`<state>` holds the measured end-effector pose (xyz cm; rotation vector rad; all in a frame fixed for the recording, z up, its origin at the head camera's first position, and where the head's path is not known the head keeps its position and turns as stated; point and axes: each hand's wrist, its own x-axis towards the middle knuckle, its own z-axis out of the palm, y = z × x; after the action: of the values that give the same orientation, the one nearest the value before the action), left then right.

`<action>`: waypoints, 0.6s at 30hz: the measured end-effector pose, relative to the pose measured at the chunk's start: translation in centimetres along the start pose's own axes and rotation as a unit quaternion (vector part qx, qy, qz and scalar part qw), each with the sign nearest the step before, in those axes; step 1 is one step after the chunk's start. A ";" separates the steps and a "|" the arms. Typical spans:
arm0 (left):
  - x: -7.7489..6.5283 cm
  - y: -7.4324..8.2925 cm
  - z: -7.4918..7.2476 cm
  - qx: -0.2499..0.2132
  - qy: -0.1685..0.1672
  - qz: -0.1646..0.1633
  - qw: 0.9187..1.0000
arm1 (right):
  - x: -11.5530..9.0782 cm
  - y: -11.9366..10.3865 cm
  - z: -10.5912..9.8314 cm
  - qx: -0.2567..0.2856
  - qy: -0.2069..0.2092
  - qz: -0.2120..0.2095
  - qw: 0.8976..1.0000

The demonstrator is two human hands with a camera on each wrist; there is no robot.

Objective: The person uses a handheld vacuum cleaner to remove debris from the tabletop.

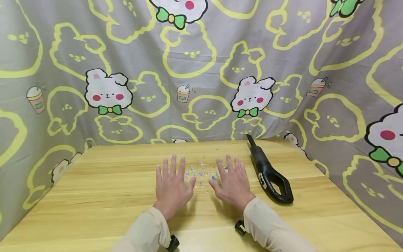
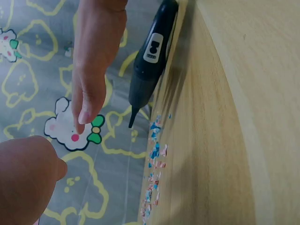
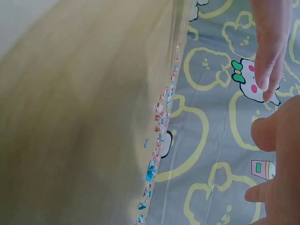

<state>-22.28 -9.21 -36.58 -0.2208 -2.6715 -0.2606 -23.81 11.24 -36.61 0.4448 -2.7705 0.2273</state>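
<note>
My left hand [image 1: 172, 187] hovers above the wooden table with its fingers spread, palm down. Across from it, my right hand [image 1: 233, 183] is held the same way, fingers straight and thumb pointing inward. Neither holds anything. Between and beyond them, small scraps [image 1: 203, 171] of pink, blue and white lie scattered on the tabletop. The left wrist view shows these scraps [image 2: 154, 154] along the table surface, below the hands. To the right of my right hand lies a black handheld vacuum [image 1: 267, 171], its narrow nozzle toward the back and its loop handle toward me.
The wooden table [image 1: 104, 196] has a light grain. A grey curtain [image 1: 207, 87] with yellow outlines and white cartoon rabbits hangs behind it and along both sides. Black straps or devices show at both wrists, under pale sleeves [image 1: 141, 227].
</note>
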 end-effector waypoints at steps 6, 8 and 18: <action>-0.3 -0.2 -0.2 -0.012 0.000 0.004 1.000 | 0.3 0.4 -0.4 0.013 -0.007 0.016 1.000; -0.3 -0.1 -0.3 -0.022 0.008 0.010 1.000 | 0.4 1.0 -1.0 0.022 -0.011 0.035 0.999; -0.1 1.0 -1.6 -0.150 -0.076 0.108 0.980 | 0.8 7.3 -6.4 0.083 -0.099 0.144 0.981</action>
<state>-21.34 -8.62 -35.07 -0.6455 -2.7175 -0.5989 -25.09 19.18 -31.10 0.1044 -3.0189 0.5111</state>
